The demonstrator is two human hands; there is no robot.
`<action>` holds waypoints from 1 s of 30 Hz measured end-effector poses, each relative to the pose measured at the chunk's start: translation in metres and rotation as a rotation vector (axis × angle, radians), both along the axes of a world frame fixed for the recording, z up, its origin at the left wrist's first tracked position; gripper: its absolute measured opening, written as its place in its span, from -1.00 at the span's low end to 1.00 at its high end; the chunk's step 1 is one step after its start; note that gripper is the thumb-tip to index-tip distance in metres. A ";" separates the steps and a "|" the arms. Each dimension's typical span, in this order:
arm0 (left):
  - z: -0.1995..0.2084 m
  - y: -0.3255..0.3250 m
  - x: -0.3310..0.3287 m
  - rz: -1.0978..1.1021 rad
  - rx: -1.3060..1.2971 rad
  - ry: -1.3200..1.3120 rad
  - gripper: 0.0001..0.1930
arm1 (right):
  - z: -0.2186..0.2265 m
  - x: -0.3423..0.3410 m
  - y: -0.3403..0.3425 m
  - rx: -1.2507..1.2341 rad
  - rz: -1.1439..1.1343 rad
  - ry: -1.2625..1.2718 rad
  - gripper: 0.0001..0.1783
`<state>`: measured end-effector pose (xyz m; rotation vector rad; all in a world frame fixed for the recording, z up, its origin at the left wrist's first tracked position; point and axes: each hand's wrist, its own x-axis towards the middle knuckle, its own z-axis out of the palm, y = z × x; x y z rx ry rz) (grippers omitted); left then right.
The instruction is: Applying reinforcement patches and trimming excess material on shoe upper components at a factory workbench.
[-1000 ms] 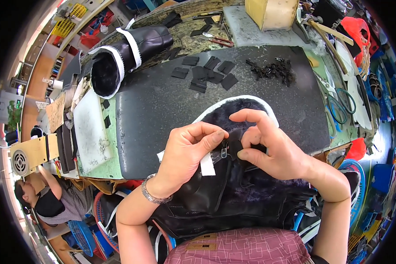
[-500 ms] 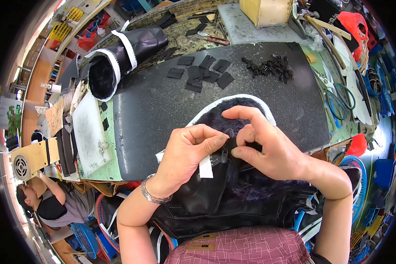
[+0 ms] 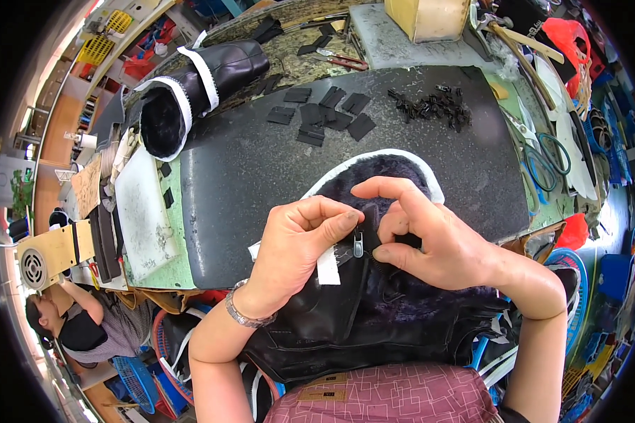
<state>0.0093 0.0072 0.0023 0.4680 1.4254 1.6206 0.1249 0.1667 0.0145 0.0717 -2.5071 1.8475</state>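
A black leather boot (image 3: 310,303) with dark fur lining (image 3: 384,173) and a white top edge lies over my lap and the near edge of the table. My left hand (image 3: 300,243) is closed, thumb and forefinger pinching the upper end of the boot's black zipper. Just below that pinch hangs the metal zipper slider (image 3: 358,244). My right hand (image 3: 434,240) is bent around the zipper's other side, its thumb tip against the black tape and its forefinger arched above; its exact grip is partly hidden. A white strip (image 3: 328,268) sticks out beneath my left hand.
Black rectangular pieces (image 3: 324,113) and a heap of small dark zipper sliders (image 3: 437,106) lie on the dark board (image 3: 233,190). Another black boot (image 3: 226,74) rests at the far left. Scissors (image 3: 547,162) are at the right. A person (image 3: 95,324) sits at the left.
The zipper slider has come up slightly and its pull shows more plainly. My left hand has shifted a little left, and more black tape shows between my hands.
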 end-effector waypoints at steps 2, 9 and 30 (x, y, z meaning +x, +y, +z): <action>0.001 -0.001 0.000 -0.023 -0.039 0.012 -0.86 | 0.000 0.000 0.000 -0.014 -0.016 -0.010 -0.39; 0.003 -0.001 -0.005 -0.133 -0.139 -0.091 -0.87 | -0.008 0.004 -0.009 0.085 -0.175 0.114 -0.43; 0.000 0.004 0.006 -0.074 -0.069 0.116 -0.87 | -0.027 0.011 -0.017 0.852 -0.105 0.914 -0.67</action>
